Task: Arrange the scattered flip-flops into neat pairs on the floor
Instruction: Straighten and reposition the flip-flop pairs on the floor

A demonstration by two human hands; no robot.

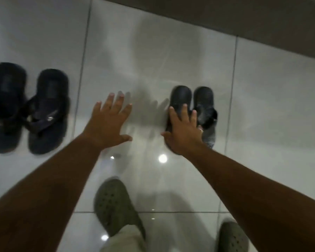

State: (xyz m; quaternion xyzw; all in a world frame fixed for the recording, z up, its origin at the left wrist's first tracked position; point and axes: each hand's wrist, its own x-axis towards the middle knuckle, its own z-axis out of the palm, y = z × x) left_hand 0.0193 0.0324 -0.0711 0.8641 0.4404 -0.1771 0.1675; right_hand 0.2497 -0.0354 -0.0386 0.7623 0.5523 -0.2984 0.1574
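Observation:
Two large dark navy flip-flops lie side by side at the left: one [5,106] at the frame edge, the other [49,113] next to it. A smaller dark pair lies right of centre, its left flip-flop [180,96] touching its right one [205,106]. My right hand [182,131] hovers over or rests on the small left flip-flop with fingers spread, hiding its near half; whether it grips is unclear. My left hand [107,124] is spread open over bare tile between the two pairs, holding nothing.
The floor is glossy white tile [153,60] with dark grout lines and light reflections. A brown wall base [225,20] runs across the top right. My own feet in olive clogs [115,206] stand at the bottom.

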